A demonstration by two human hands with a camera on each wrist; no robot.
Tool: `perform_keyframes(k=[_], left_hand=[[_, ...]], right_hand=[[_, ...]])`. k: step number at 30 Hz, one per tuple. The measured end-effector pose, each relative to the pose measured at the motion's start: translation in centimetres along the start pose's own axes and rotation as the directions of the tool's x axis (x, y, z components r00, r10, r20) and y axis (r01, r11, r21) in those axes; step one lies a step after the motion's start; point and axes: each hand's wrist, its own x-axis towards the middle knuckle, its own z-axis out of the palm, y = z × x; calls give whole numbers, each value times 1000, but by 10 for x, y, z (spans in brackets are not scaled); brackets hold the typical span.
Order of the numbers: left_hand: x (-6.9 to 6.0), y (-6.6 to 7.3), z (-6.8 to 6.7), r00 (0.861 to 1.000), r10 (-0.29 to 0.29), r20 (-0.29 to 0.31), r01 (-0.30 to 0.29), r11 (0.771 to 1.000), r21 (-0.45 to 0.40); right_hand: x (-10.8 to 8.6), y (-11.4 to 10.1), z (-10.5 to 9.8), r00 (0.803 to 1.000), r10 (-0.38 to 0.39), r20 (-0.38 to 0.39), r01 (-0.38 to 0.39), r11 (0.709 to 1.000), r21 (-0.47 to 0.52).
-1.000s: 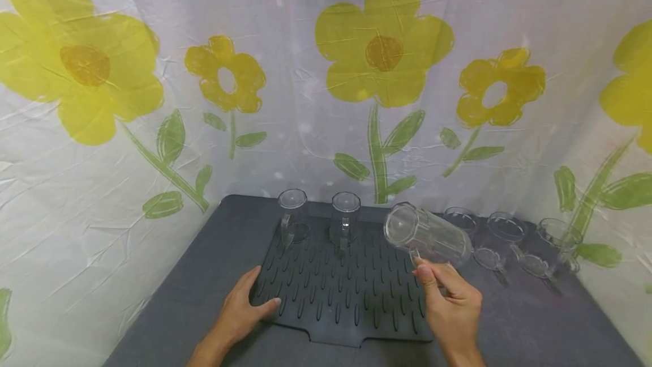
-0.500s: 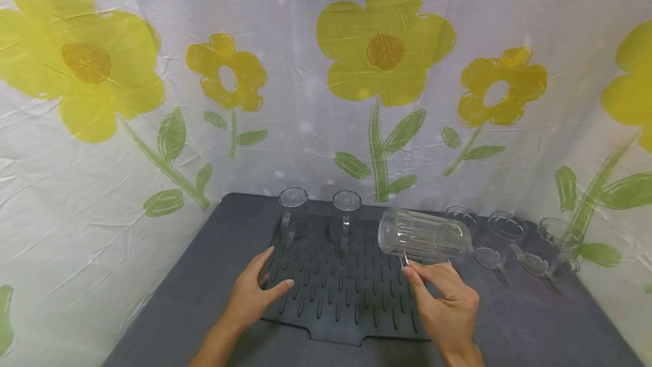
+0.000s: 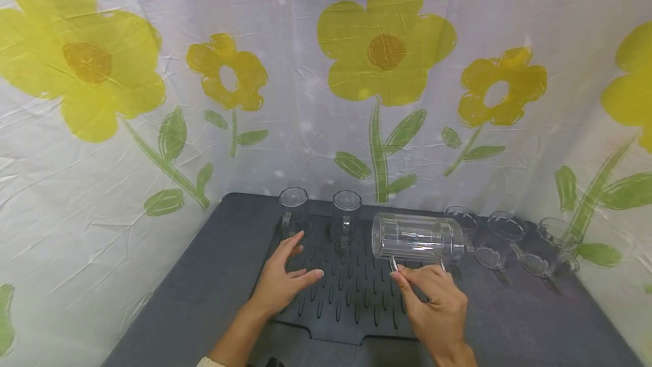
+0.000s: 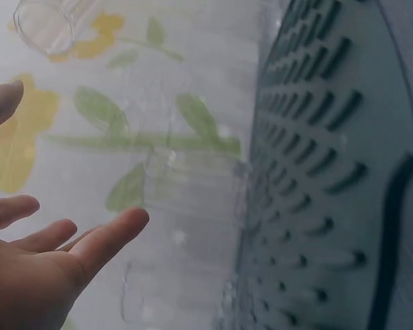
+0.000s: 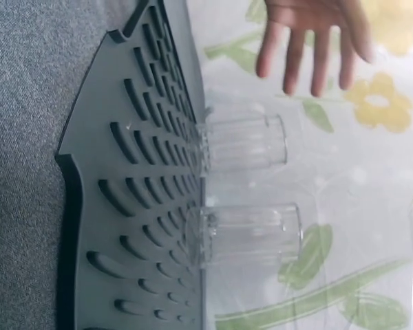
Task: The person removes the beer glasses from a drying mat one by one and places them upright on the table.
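1. We see the right hand [image 3: 438,304] with its grip pinching the handle [image 3: 393,264] of a clear mug [image 3: 412,238].
2. We find this mug held sideways in the air, over the right part of a dark ridged mat [image 3: 336,333].
3. We see the left hand [image 3: 282,282] with its grip spread, thumb and fingers apart, above the mat's left part (our left wrist view shows the gaps too).
4. Past the hands, we have two standing mugs [image 3: 346,217] near the mat's far edge, apart from each other.
5. Further right, we note three more mugs [image 3: 505,237] in a row on the grey surface [image 3: 519,321].
6. Behind everything, we see a flowered cloth [image 3: 290,152].
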Motion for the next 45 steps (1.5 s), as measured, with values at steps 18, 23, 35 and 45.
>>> perform_keyframes(k=[18, 23, 35, 45], left_hand=[[34, 45, 46, 982, 157, 106, -139, 977, -160], [38, 53, 54, 972, 186, 142, -157, 969, -190], [44, 59, 56, 957, 233, 172, -210, 967, -143], [45, 61, 55, 962, 231, 149, -210, 967, -143]], right_hand=[[-3, -8, 5, 999, -47, 3, 47, 999, -12], [-5, -10, 8, 999, -50, 14, 50, 999, 4], [-9, -12, 12, 996, -89, 24, 88, 995, 44], [-5, -13, 6, 997, -46, 61, 49, 998, -38]])
